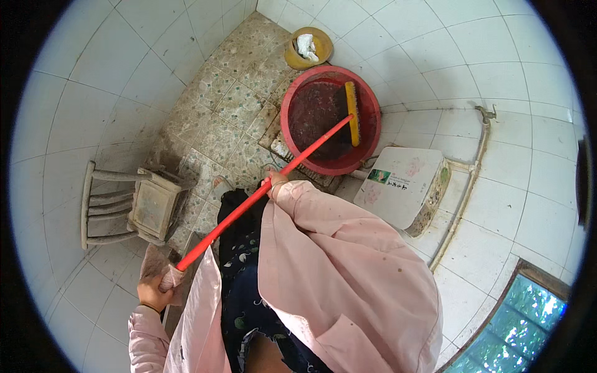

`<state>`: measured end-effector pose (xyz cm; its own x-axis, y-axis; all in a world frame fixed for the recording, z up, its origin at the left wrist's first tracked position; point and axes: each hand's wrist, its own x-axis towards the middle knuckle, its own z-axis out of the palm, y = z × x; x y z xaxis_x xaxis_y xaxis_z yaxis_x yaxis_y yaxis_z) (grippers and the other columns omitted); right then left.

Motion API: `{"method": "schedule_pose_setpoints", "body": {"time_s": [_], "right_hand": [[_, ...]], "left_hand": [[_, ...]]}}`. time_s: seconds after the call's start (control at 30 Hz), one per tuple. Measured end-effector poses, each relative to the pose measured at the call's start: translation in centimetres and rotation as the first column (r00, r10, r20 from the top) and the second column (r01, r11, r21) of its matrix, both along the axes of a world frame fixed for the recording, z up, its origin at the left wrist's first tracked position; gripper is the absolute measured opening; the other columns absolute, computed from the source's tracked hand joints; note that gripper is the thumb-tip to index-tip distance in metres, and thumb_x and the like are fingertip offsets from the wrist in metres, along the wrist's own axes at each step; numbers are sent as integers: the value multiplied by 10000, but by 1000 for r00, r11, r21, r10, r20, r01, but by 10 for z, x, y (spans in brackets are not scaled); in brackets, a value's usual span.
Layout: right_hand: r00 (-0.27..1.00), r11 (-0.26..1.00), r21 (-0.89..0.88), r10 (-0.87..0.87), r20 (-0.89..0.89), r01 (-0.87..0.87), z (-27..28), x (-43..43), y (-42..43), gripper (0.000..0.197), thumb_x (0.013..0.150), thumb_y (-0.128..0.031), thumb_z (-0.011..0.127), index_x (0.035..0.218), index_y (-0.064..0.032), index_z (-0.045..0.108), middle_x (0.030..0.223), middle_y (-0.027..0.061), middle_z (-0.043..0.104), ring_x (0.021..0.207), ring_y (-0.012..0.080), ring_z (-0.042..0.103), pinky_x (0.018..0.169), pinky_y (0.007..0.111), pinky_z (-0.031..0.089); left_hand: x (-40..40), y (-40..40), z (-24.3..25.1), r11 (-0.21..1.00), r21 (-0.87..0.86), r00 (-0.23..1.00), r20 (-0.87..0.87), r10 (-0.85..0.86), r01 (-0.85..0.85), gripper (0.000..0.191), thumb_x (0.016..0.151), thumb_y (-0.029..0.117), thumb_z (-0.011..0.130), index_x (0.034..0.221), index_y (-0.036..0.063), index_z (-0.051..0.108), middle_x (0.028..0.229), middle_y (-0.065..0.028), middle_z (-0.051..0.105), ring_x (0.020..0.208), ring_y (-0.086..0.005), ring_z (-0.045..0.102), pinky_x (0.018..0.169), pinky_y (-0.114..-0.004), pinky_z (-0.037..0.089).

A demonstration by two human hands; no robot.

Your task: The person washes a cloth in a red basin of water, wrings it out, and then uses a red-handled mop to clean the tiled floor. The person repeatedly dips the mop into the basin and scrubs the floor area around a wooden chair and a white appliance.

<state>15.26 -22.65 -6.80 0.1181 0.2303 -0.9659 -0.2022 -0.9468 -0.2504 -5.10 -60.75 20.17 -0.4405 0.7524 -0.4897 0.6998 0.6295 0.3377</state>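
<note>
A long red handle [228,227] runs diagonally before me to a push-broom head [353,112] with a yellow back and dark bristles. The broom head rests inside a red plastic basin [284,123], against dark, murky water [310,116]. My right hand [277,181] is closed around the handle about midway along it. Lower left, my left hand [155,293] grips a pinkish-brown cloth [158,268], which is wrapped around the handle's near end. The bristle tips are partly lost in the dark water.
Beyond the basin stands a yellow bucket [324,49] with crumpled white paper inside. A small dirty chair [151,207] is at left. A white toilet cistern [396,182], a pipe [461,217] with a tap [486,113], and a louvred window [517,321] line the right wall.
</note>
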Motion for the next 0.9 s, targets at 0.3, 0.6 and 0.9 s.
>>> {"method": "schedule_pose_setpoints", "body": {"time_s": [0.3, 0.6, 0.9], "right_hand": [[997, 991, -123, 50, -54, -56, -51, -8, -5, 140, 779, -47, 453, 905, -64, 393, 557, 58, 397, 433, 207, 396, 407, 340, 394], [945, 928, -210, 270, -184, -307, -39, -12, 18, 93, 816, -110, 420, 886, -52, 401, 567, 82, 433, 475, 233, 460, 439, 394, 444], [897, 862, -313, 295, -329, -399, -89, 17, 36, 69, 756, -38, 402, 714, -18, 453, 622, 121, 505, 595, 287, 550, 509, 434, 474]], "left_hand": [[27, 79, 70, 985, -134, 992, -69, 102, -110, 246, 510, 230, 632, 653, 34, 591, 620, -172, 555, 605, -364, 538, 538, -431, 432], [34, 129, 117, 931, -362, 992, -129, -4, -43, 240, 584, 271, 633, 731, 83, 608, 576, -142, 535, 541, -338, 522, 488, -409, 407], [74, 201, 124, 911, -411, 959, -269, -86, -33, 290, 535, 266, 647, 751, 76, 611, 566, -136, 527, 544, -327, 520, 512, -401, 416]]}}
